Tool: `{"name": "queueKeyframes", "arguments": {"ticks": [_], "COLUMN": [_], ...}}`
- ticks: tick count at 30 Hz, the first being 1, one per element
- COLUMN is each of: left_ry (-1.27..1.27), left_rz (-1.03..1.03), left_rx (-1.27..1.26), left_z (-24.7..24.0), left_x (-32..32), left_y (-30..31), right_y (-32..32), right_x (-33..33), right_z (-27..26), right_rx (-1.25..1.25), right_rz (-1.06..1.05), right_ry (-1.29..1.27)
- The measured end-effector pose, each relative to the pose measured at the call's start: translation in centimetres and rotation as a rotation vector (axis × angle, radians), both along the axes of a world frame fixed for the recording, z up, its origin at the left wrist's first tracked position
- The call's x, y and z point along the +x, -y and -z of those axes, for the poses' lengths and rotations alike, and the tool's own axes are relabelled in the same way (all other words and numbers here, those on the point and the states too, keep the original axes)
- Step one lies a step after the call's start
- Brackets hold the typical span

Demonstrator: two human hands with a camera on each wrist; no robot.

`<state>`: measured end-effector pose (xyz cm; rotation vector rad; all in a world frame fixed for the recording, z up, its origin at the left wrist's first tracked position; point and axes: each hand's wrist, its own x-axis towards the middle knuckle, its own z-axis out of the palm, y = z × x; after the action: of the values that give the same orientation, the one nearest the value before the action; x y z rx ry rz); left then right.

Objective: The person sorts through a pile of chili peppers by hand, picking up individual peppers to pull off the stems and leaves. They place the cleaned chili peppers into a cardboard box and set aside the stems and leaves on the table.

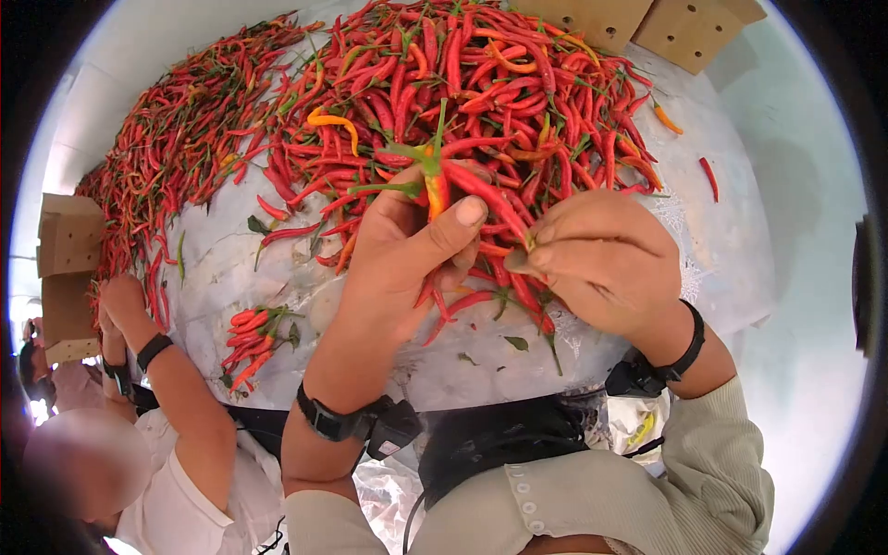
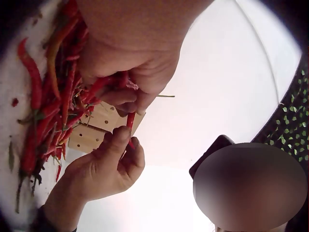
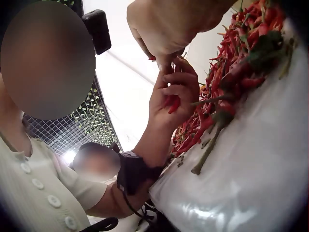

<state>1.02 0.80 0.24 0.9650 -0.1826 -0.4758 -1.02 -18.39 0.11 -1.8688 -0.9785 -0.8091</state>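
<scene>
My left hand grips several chili peppers, its thumb laid across them. Out of its top stick green stems and a yellow-orange chili. A long red chili slants from this hand towards my right hand, whose thumb and fingers pinch at its lower end. Seen from the left wrist, the right hand pinches a red chili just below the left fingers. In the right wrist view, red chili ends show against the left palm. Both hands are over the near edge of the chili heap.
White plastic sheeting covers the table. A small bunch of red chilies lies near the front edge. Cardboard boxes stand at the back and the left. Another person's hand is at the left heap.
</scene>
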Motion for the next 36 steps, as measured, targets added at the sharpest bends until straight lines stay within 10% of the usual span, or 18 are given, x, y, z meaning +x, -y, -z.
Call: {"name": "queueKeyframes", "arguments": {"ticks": [19, 36], "left_ry": [-0.320, -0.150], "left_rz": [-0.073, -0.111], "left_rx": [-0.407, 0.120], "left_z": [0.3, -0.6], "left_x": [1.5, 0.6], "left_y": [-2.3, -0.7], "right_y": [-0.3, -0.2], "right_x": [0.7, 0.6], "right_z": [0.0, 0.1], "right_rx": [-0.516, -0.194], "right_rz": [0.261, 0.390], "right_ry": [-0.386, -0.265]}}
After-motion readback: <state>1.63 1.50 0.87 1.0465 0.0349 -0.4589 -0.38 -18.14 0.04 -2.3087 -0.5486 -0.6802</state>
